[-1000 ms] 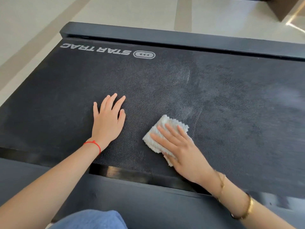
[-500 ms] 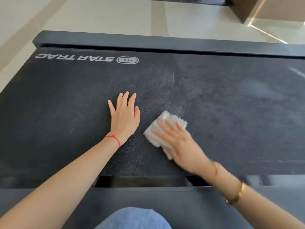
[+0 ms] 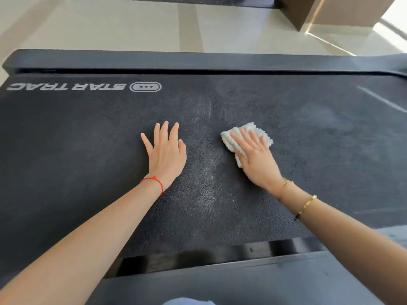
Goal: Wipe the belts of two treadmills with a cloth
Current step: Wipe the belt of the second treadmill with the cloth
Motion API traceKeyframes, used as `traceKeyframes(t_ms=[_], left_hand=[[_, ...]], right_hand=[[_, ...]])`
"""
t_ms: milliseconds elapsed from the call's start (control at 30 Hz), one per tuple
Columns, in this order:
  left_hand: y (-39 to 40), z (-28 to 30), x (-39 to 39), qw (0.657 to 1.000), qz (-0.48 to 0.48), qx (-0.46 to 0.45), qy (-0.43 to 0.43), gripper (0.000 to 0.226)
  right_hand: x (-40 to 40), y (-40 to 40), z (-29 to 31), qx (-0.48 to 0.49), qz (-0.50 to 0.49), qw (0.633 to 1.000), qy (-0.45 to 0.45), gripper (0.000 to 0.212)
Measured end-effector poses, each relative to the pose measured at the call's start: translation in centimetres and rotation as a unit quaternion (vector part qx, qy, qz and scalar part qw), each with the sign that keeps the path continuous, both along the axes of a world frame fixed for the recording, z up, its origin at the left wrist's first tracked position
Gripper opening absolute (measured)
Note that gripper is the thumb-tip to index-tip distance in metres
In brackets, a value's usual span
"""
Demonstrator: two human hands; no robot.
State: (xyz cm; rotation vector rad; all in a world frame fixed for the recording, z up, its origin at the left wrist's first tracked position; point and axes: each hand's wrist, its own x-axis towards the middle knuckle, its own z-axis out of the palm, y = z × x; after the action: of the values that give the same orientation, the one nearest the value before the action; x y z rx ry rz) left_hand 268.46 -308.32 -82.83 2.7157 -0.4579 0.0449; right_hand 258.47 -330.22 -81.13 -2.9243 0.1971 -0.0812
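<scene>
Across the treadmill belt (image 3: 308, 150), just below the STAR TRAC logo (image 3: 83, 86), shows dust in pale smears, thickest in a streak running down between the two hands. Beyond the far side rail (image 3: 198, 60), pale floor (image 3: 132, 23); along the near edge, the near side rail (image 3: 242, 280). Right of that dusty streak now sits the right hand (image 3: 255, 159), shifted away from the left hand since half a second ago, when both lay almost side by side. Left of the streak rests the left hand (image 3: 165, 155), fingers (image 3: 164, 130) straight and spread, flat on the belt, grasping nothing, apparently bracing. Under the right hand lies the folded white cloth (image 3: 233, 139), pressed down by extended fingers (image 3: 244, 142), not clenched. Suggests a stroke heading rightward, away from the logo; leaves the central streak unwiped, so this belt looks only partly done.
</scene>
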Motion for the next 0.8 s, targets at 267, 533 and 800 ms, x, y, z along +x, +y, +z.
traceKeyframes(t_ms=[267,533,800], left_hand=[[-2.9,-0.9,0.8,0.999,0.041,0.014,-0.008,0.052],[-3.4,-2.0,0.7,0.996,0.060,0.036,-0.046,0.053],[-3.4,-1.6,0.7,0.995,0.069,0.062,-0.047,0.054]], right_hand=[[-4.8,2.1,-1.1,0.029,0.246,0.969,0.010,0.055],[9.7,-7.4,-0.4,-0.084,0.049,0.995,-0.037,0.048],[10.0,-2.4,-1.7,-0.023,0.252,0.965,-0.064,0.048]])
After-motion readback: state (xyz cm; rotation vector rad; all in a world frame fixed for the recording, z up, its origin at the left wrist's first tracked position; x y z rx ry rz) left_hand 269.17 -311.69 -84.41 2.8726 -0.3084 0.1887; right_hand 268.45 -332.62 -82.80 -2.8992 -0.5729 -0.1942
